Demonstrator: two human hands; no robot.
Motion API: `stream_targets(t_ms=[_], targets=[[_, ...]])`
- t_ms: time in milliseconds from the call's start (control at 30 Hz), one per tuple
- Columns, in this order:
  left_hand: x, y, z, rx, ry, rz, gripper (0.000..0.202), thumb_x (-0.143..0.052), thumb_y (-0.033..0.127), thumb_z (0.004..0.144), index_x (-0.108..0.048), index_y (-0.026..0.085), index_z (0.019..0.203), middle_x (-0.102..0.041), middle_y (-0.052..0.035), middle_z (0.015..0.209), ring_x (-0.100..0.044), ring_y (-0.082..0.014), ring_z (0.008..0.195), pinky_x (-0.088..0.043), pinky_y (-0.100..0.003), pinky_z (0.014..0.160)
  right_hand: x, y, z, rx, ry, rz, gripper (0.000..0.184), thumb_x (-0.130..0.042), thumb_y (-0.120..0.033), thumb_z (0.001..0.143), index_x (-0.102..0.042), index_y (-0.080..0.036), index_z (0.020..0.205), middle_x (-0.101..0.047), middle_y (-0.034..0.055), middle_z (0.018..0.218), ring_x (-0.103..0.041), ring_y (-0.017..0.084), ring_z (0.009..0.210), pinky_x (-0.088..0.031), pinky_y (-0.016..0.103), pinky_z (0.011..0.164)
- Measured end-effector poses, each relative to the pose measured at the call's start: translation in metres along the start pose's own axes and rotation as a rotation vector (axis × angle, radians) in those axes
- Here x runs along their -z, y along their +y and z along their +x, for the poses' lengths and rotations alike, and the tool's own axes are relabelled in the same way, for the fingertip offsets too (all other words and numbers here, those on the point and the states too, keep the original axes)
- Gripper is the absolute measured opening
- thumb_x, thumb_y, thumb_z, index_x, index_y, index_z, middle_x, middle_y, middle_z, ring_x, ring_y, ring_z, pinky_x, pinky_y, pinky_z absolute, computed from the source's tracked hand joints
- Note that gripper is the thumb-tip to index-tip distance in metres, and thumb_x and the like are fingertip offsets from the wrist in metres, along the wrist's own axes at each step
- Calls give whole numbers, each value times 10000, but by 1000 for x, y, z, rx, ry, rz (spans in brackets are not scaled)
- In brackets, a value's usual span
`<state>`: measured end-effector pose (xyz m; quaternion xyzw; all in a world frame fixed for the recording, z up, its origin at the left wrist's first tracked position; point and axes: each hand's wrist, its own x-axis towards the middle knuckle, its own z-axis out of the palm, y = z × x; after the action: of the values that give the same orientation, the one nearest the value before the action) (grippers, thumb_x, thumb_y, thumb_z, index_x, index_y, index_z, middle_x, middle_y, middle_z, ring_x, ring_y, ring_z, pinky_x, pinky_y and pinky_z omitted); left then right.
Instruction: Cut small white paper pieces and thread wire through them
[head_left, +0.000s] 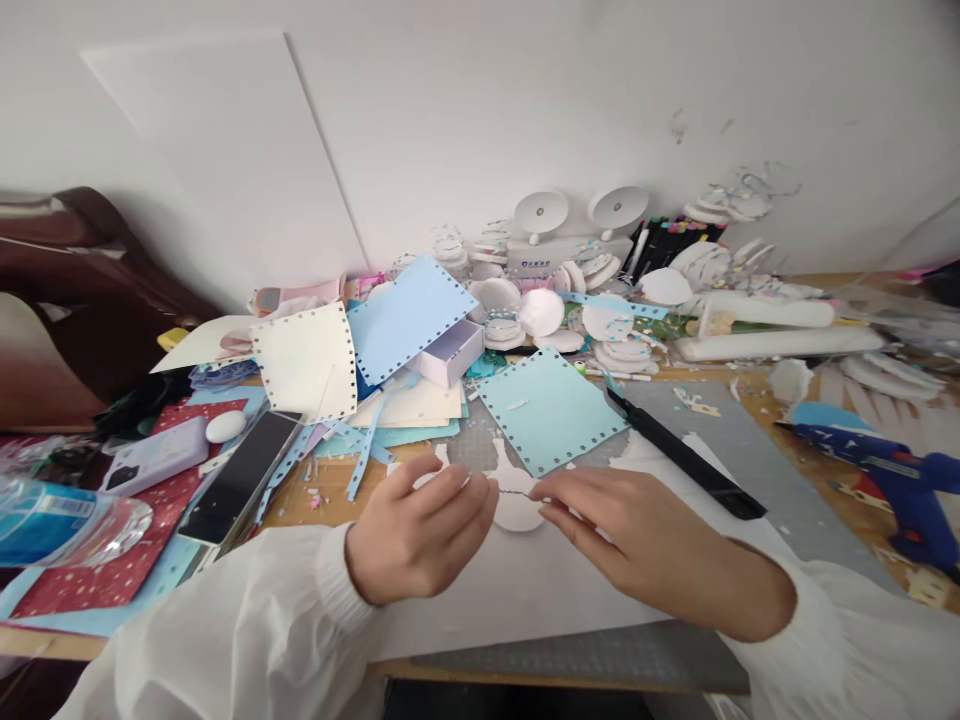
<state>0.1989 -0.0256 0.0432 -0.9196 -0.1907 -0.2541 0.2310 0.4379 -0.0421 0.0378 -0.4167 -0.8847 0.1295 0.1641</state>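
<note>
A thin twisted dark strand (514, 491) stretches between my two hands. My left hand (421, 528), fingers curled, pinches its left end at the fingertips. Thumb and forefinger of my right hand (622, 525) grip the right end. Whether it is thread or wire, I cannot tell. Just under it lies a white round paper cutout (517, 513), partly hidden by my fingers, on a large white sheet (517, 610). Beyond the hands is a mint green paper square (551, 410) with holes punched along its edges. A black craft knife (686, 450) lies right of that square.
A blue glue gun (885, 470) rests at the right. On the left are a dark-screened phone (241, 478), a lilac phone (156, 455) and a water bottle (67, 520). Punched blue paper (412, 315), white discs (541, 313) and markers (675, 245) crowd the back.
</note>
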Motion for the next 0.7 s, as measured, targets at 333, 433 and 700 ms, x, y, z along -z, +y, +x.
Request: stream_targets(t_ms=[333,433,700], targets=[[-3,-5,-7,-172,94,68,242,-475,140,885,-704,122,962,-684,-62,1039,-550,-171,924,-416,-316,772,6,1,19,-338,-524,1096,355,-346,-419,962,-573,-148,999,-613,11,674,-474,86,528,-363,205,495],[-4,-5,-8,-161,102,38,250,-463,140,898,-702,106,965,-685,-75,1014,-566,-176,914,-421,-318,784,3,0,21,-347,-567,1168,299,-411,-380,940,-584,-138,967,-576,-8,634,-415,66,485,-321,191,470],[-4,-3,-7,-62,62,-2,304,-392,82,910,-680,69,1005,-714,-83,935,-602,-189,858,-468,-342,786,-2,-12,14,-220,-163,567,246,-393,-181,924,-632,-184,862,-596,-16,638,-491,87,550,-362,210,559]])
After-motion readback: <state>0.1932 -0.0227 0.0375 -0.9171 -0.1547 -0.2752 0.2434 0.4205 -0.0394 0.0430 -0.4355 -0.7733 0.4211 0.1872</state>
